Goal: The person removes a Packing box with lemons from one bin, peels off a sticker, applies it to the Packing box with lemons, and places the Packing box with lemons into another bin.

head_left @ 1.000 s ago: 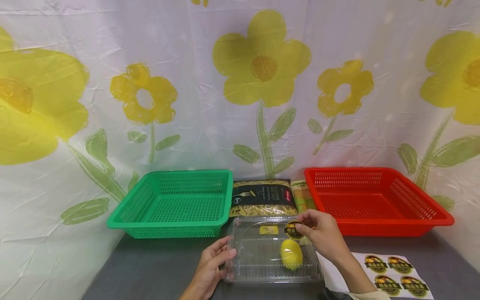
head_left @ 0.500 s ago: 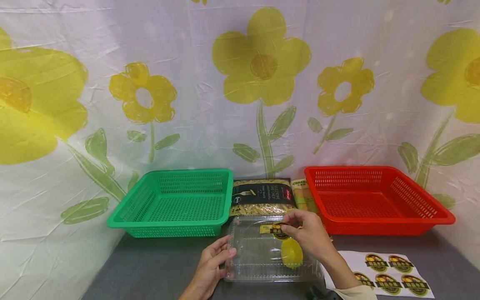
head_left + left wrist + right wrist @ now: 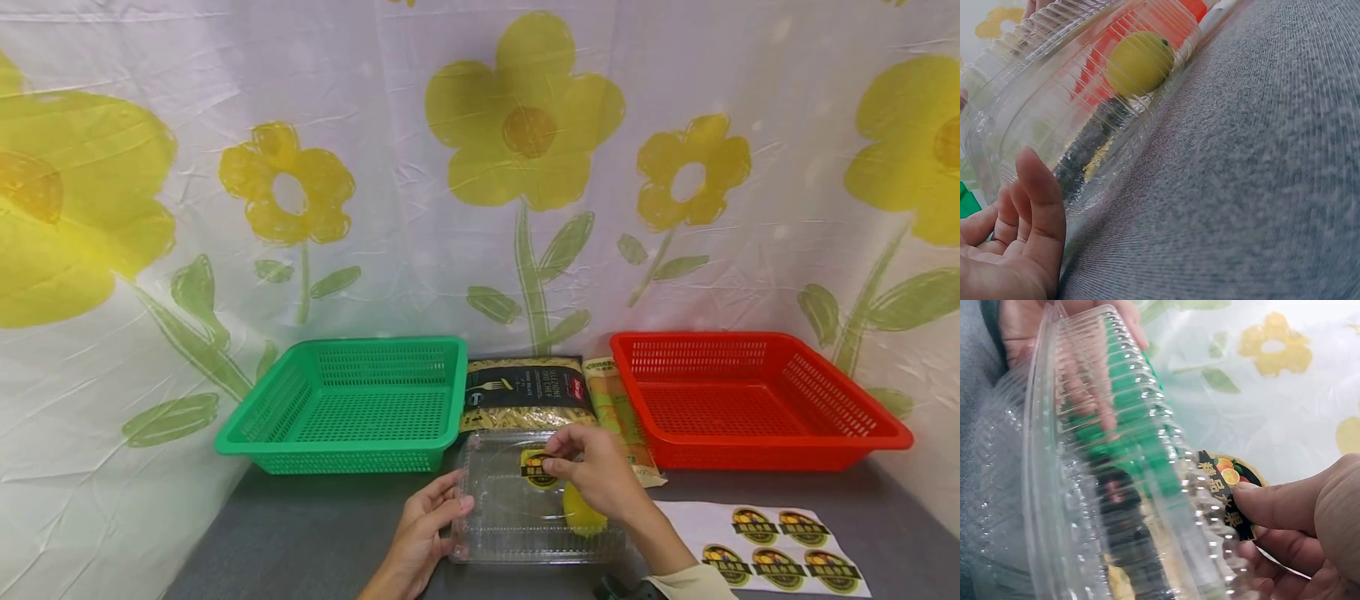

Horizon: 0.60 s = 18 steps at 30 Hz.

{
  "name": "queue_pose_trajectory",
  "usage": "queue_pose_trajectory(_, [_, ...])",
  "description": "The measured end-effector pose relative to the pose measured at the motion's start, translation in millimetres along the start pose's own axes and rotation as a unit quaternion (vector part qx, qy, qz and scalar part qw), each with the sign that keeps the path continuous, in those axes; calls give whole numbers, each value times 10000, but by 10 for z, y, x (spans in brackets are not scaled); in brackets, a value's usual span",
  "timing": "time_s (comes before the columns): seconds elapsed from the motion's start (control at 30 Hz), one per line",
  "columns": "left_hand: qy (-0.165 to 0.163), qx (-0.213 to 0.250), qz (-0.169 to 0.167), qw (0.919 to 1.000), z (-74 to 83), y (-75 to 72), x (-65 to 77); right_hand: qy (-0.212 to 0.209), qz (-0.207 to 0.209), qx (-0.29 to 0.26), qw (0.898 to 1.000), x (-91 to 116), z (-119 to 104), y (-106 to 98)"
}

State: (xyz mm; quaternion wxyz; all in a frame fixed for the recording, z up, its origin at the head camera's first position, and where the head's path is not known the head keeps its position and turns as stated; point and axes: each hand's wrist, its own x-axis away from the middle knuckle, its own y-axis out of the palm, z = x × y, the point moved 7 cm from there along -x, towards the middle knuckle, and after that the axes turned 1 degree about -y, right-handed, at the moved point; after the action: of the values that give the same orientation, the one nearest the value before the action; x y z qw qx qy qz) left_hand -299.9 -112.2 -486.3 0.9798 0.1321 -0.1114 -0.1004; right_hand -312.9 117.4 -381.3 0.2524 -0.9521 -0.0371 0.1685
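A clear plastic clamshell box (image 3: 495, 508) stands closed on the grey table. My left hand (image 3: 423, 525) holds its left end, thumb on the near side. Inside, toward the right, is a yellow fruit (image 3: 1140, 64), partly covered by my right hand in the head view. Between thumb and fingers, my right hand (image 3: 600, 475) pinches a round black-and-gold sticker (image 3: 536, 469) with fruit pictures and lettering. That sticker is close over the lid's far half and overlaps a small yellow label there. In the right wrist view, my thumb (image 3: 1279, 503) lies across the sticker's face.
Behind the box lies a bag of pasta (image 3: 525, 387), with another food packet (image 3: 622, 417) beside it. A green basket (image 3: 341, 450) stands at the back left, a red basket (image 3: 780, 454) at the back right. A white sheet (image 3: 693, 525) bearing several stickers lies right of the box.
My right hand has moved left over the lid with the sticker, from its right far corner to over the yellow label. My left hand has stayed at the box's end.
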Motion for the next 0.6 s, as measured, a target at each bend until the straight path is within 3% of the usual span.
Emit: queue_pose_trajectory(0.6, [30,20,-15,10000,5,8,4,-256,70,666,9974,9,66,106])
